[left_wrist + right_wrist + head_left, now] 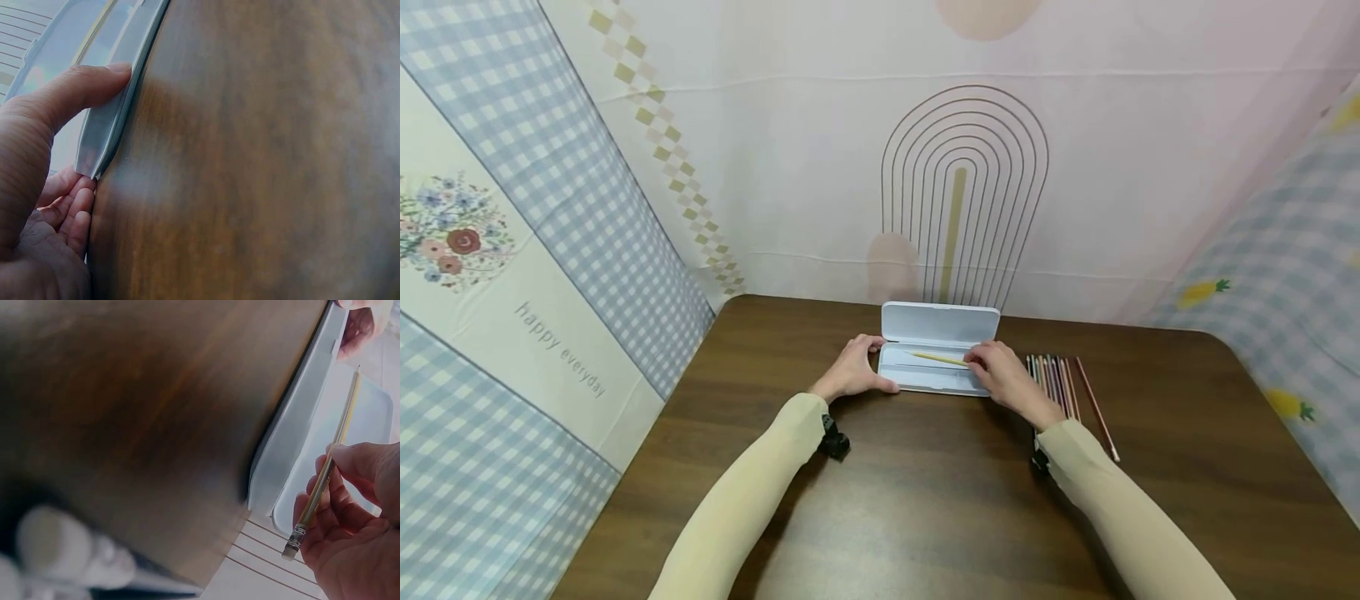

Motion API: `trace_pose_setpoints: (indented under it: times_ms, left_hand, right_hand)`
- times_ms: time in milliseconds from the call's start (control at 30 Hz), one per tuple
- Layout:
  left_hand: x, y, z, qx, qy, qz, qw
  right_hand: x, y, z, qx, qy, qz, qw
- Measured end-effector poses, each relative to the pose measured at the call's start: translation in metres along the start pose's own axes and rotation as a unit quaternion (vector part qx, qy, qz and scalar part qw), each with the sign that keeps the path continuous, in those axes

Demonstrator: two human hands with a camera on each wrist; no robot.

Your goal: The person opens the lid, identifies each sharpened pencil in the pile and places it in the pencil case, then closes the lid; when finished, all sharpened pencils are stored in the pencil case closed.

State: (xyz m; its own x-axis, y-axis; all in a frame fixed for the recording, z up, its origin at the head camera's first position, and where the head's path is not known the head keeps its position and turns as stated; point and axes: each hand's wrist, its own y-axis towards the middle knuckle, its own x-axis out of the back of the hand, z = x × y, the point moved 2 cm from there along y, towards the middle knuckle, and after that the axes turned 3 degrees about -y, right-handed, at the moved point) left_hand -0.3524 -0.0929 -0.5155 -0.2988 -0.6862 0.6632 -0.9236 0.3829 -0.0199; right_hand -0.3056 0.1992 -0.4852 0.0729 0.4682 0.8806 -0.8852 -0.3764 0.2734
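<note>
A pale pencil case [925, 381] lies on the wooden table, its hinged lid [940, 322] raised at the back. My left hand [853, 368] grips the case's left end, the thumb [100, 84] on the front rim and the other fingers around the end. Over the case, my right hand [1006, 375] pinches a yellow pencil [345, 412] between thumb and fingers. The pencil's sharpened tip points left toward my left hand. Its eraser end [290, 551] sticks out past the right fingers.
Several coloured pencils [1052, 371] lie side by side right of the case, partly hidden by my right forearm. One reddish pencil [1096, 408] lies slanted beside them. A patterned cloth [805, 183] hangs behind the table's back edge.
</note>
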Motion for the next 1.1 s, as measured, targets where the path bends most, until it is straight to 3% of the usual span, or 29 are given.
trace_pose_setpoints:
  times_ms: [1100]
  left_hand:
    - [-0.003, -0.001, 0.004, 0.014, -0.001, 0.011, 0.9998]
  right_hand:
    - [-0.026, 0.032, 0.006, 0.012, 0.015, 0.068, 0.9975]
